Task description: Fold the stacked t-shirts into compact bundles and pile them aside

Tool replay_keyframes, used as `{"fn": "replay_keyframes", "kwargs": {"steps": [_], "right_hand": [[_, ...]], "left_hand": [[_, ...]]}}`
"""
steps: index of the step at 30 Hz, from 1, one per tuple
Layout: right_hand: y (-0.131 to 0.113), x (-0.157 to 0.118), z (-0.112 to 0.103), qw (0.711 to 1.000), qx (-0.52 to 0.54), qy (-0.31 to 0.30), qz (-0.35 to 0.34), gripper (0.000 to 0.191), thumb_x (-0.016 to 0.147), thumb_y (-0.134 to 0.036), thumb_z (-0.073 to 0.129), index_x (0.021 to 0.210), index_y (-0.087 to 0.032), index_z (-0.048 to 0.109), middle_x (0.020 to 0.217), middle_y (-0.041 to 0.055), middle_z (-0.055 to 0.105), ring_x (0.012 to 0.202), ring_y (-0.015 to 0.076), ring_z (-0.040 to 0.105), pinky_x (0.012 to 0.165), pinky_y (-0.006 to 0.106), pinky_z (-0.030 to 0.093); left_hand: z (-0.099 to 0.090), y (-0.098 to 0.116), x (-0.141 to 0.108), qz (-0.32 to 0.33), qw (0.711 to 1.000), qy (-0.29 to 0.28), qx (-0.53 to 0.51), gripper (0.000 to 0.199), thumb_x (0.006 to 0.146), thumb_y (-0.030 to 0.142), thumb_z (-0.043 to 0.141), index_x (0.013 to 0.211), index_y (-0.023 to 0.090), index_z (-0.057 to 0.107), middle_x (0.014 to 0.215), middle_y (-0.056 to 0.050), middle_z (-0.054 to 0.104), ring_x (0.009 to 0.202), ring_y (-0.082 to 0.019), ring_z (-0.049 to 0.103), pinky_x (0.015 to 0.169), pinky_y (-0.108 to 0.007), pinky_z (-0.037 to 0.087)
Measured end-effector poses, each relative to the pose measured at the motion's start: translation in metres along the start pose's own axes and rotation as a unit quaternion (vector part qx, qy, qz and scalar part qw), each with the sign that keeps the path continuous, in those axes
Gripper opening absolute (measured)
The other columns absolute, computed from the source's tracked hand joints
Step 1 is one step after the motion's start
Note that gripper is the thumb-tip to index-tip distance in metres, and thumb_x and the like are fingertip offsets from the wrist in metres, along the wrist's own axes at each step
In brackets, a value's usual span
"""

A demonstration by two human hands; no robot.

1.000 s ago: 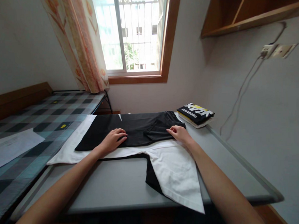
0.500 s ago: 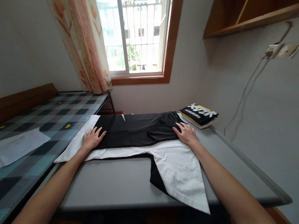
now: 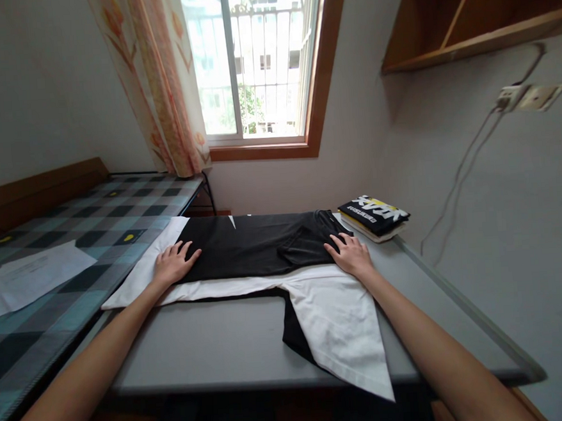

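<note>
Left hand [image 3: 174, 264] and right hand [image 3: 352, 255] are being rested palm-down, fingers spread wide, nothing being pinched — one at nine o'clock on the black garment [image 3: 245, 245], one at four. By the look of it, the garment is being held flat over the white garment [image 3: 344, 325], whose sleeve is being splayed towards five o'clock on the grey table [image 3: 213, 346]. Beyond, at two o'clock, a folded stack [image 3: 375, 217] is being supported. For any lift, edge grips and aligned layers are being called for.

Papers [image 3: 40, 275] lie on a checkered mattress [image 3: 138, 201], and 1 floral curtain [image 3: 164, 84] hangs beside the window [image 3: 211, 74].
</note>
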State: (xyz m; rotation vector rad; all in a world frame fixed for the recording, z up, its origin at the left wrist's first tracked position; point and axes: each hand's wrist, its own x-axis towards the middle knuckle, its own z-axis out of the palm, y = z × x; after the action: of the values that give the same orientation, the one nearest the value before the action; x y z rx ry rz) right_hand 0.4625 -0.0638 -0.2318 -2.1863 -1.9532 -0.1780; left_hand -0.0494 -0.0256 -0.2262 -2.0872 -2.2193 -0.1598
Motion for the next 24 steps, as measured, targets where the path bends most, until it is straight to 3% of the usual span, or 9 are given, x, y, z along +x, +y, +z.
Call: {"fn": "replay_keyframes", "kwargs": {"steps": [11, 15, 19, 22, 24], "right_hand": [[0.001, -0.004, -0.001, 1.000, -0.012, -0.011, 0.001, 0.064, 0.095, -0.062, 0.027, 0.144, -0.026, 0.049, 0.150, 0.0106, 0.044, 0.133, 0.0331, 0.039, 0.103, 0.051, 0.036], [0.002, -0.005, 0.000, 1.000, -0.004, 0.014, -0.006, 0.062, 0.095, -0.060, 0.029, 0.140, -0.024, 0.053, 0.146, 0.0122, 0.047, 0.130, 0.0321, 0.042, 0.101, 0.048, 0.038], [0.002, -0.008, 0.001, 0.996, 0.009, 0.089, -0.029, 0.060, 0.095, -0.057, 0.036, 0.136, -0.020, 0.057, 0.141, 0.0151, 0.051, 0.127, 0.0316, 0.044, 0.100, 0.046, 0.037], [0.003, -0.011, -0.001, 0.988, 0.029, 0.137, -0.069, 0.052, 0.093, -0.054, 0.042, 0.129, -0.020, 0.061, 0.135, 0.0143, 0.055, 0.124, 0.0310, 0.045, 0.100, 0.046, 0.036], [0.007, -0.013, -0.004, 0.983, 0.056, 0.146, -0.098, 0.047, 0.092, -0.051, 0.047, 0.123, -0.021, 0.064, 0.130, 0.0134, 0.057, 0.121, 0.0303, 0.047, 0.099, 0.045, 0.036]], "left_hand": [[-0.004, 0.000, -0.010, 0.008, 1.000, 0.002, 0.007, 0.070, 0.094, 0.064, 0.022, 0.147, 0.023, 0.041, 0.152, -0.011, 0.041, 0.138, -0.028, 0.038, 0.109, -0.044, 0.032], [-0.001, -0.004, -0.007, 0.012, 1.000, 0.014, -0.025, 0.068, 0.094, 0.062, 0.023, 0.144, 0.022, 0.046, 0.149, -0.012, 0.045, 0.137, -0.028, 0.040, 0.109, -0.044, 0.033], [-0.001, -0.007, -0.011, 0.050, 0.991, 0.102, -0.070, 0.059, 0.095, 0.057, 0.030, 0.127, 0.019, 0.062, 0.138, -0.012, 0.056, 0.130, -0.028, 0.047, 0.107, -0.042, 0.035], [-0.006, -0.004, -0.019, 0.117, 0.972, 0.182, -0.094, 0.047, 0.094, 0.052, 0.037, 0.110, 0.021, 0.070, 0.124, -0.010, 0.064, 0.124, -0.028, 0.050, 0.106, -0.044, 0.035], [-0.009, 0.000, -0.024, 0.177, 0.959, 0.185, -0.122, 0.042, 0.093, 0.051, 0.043, 0.105, 0.022, 0.071, 0.116, -0.010, 0.066, 0.117, -0.027, 0.053, 0.104, -0.044, 0.037]]}}
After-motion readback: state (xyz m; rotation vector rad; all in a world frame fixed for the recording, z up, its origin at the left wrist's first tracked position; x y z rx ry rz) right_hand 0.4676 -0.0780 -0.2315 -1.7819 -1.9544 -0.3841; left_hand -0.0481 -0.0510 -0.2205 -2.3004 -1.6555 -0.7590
